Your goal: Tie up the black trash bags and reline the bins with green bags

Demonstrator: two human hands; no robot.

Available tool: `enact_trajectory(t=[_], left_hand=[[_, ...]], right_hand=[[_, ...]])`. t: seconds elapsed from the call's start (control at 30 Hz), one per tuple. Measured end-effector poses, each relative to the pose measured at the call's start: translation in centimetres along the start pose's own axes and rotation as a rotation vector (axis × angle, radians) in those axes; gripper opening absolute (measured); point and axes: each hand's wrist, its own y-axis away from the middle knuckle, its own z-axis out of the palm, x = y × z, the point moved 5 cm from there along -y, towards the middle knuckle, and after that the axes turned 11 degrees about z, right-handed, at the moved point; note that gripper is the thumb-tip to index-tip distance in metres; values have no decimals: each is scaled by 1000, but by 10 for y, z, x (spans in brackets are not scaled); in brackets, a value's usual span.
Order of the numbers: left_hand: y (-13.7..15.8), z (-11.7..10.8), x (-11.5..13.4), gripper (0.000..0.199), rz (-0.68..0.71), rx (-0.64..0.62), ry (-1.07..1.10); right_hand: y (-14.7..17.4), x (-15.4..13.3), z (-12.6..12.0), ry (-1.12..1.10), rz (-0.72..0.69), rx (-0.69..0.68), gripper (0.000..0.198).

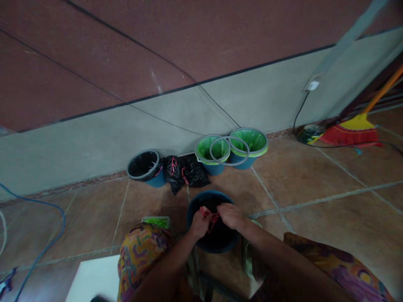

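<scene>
Just below the middle of the frame, a blue bin (211, 226) lined with a black bag (217, 237) stands on the tiled floor (315, 201) between the person's knees. Both hands meet over its mouth. The left hand (199, 223) is closed, its grip pinching the red drawstring (211, 219) of the bag; the right hand (231, 215) is closed on the same string from the other side, fingers curled over it.

The step in hand looks like drawing up or knotting that string. To do it well, the two hands should probably pull evenly and away from each other, low over the rim, so the bag's mouth gathers without slipping down inside the bin. Keeping the string short between the grips would give better control of a knot; a jerk could tear the thin plastic.

Farther up the frame, against the wall, stand a bin with a black liner (145, 167), two tied black bags (185, 171) with red strings, and two bins with green liners (233, 149), a grey ring (229, 151) lying across them. A red and yellow broom (354, 130) lies at the upper right, and a blue cable (47, 235) curves along the left.
</scene>
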Motion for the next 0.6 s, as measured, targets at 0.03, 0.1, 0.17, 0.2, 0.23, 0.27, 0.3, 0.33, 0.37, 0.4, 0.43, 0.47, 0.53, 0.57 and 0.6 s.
enact_trajectory(t=[0.03,0.1,0.17,0.2,0.23,0.27,0.3,0.33,0.37,0.4,0.43,0.47,0.53,0.57,0.6], left_hand=[[0,0,1,11,-5,-15,9],[0,-1,1,10,-9,-25,7],[0,-2,-1,11,-2,-17,-6],[0,-2,-2,12,0,-21,-8],[-1,-1,-4,13,-1,-29,-2],[-1,0,-5,14,-7,-44,12],[-1,0,-7,16,-15,-59,32],[-1,1,-8,20,-23,-74,54],[-1,2,-9,23,-29,-87,78],[-1,3,-10,26,-31,-96,101],[-1,3,-10,29,-30,-97,121],[-1,3,-11,31,-26,-91,139],[-1,2,-11,35,-15,-53,162],[-2,1,-11,37,-9,-28,166],[-2,0,-11,40,-5,-9,170]], right_hand=[[0,1,0,-7,8,7,36],[-1,1,1,-13,20,18,36],[-2,2,2,-14,25,32,36],[-2,2,2,-14,27,37,36],[-3,3,2,-12,31,42,35],[-3,4,2,-9,38,45,35],[-4,4,3,-5,46,46,35],[-4,5,3,0,55,45,35],[-5,6,4,5,63,41,35],[-6,6,5,10,69,37,35],[-6,7,5,13,73,33,36],[-7,7,6,16,76,30,36],[-7,8,8,18,85,27,38],[-7,8,8,18,91,27,38],[-7,9,9,16,95,27,38]])
